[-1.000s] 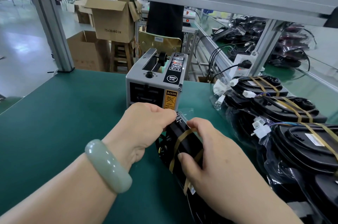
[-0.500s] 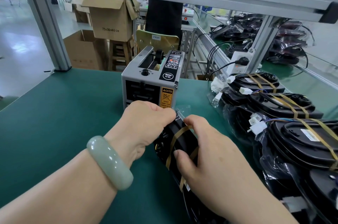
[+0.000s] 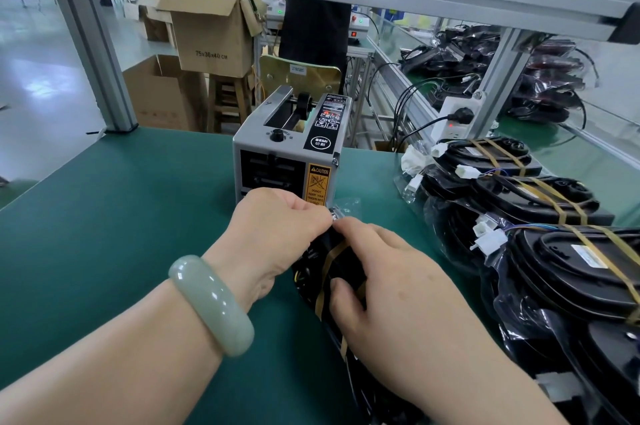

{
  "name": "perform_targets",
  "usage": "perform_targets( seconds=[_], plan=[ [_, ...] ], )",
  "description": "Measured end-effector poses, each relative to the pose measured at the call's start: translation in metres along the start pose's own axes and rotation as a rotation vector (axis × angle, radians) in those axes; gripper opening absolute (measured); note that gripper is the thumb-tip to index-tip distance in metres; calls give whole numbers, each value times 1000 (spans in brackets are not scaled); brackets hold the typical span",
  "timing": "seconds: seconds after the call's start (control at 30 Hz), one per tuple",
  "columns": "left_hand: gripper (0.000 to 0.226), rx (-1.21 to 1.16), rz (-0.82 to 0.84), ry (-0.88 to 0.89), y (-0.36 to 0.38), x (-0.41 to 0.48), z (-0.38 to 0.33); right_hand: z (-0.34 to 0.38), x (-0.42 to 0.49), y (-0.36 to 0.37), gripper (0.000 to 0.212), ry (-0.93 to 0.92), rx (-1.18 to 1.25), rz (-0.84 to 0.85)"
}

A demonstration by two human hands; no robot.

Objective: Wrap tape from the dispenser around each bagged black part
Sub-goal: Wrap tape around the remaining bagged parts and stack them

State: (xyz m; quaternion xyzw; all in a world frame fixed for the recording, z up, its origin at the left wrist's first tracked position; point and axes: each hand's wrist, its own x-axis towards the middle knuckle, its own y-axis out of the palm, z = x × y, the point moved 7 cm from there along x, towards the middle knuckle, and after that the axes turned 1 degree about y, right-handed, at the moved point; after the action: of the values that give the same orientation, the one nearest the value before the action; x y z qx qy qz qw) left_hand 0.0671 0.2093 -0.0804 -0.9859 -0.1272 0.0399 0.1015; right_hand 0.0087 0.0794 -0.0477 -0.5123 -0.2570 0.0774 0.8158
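The bagged black plastic part (image 3: 341,267) rests on the green matted table (image 3: 104,216), about midway between near and far edges, just in front of the grey metal tape dispenser (image 3: 287,161). The left hand (image 3: 277,227) has curled fingers pinching the part's upper end. The right hand (image 3: 398,296) wraps over it, thumb pressing thin tan tape (image 3: 330,254). The shell looks rigid and light and its glossy film probably slippery, so hard edges seem the best hold.
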Motion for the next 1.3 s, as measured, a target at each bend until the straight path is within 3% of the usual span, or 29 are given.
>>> perform_targets(
  seconds=[0.1,0.23,0.37,0.57,0.73,0.9,1.07,1.17,1.3],
  plan=[
    [33,0,6,-24,-2,1,2,2,1,1,47,1,-3,0],
    [19,-98,84,-99,-2,4,2,1,1,1,46,4,-2,-7],
    [20,-33,203,-28,9,2,-3,2,2,2,49,0,8,11],
    [18,-112,91,-114,8,10,7,1,-2,2,37,40,23,28],
    [25,-33,39,96,8,4,-3,-9,-3,0,41,137,32,15],
    [6,-28,132,132,7,3,-2,-9,-5,0,51,140,34,11],
    [25,-124,347,0,15,4,11,-14,-3,-3,45,133,74,4],
    [29,76,408,97,8,15,-3,-13,0,-2,44,101,37,23],
    [26,428,634,327,11,21,-32,-12,2,-4,43,83,4,29]
  ],
)
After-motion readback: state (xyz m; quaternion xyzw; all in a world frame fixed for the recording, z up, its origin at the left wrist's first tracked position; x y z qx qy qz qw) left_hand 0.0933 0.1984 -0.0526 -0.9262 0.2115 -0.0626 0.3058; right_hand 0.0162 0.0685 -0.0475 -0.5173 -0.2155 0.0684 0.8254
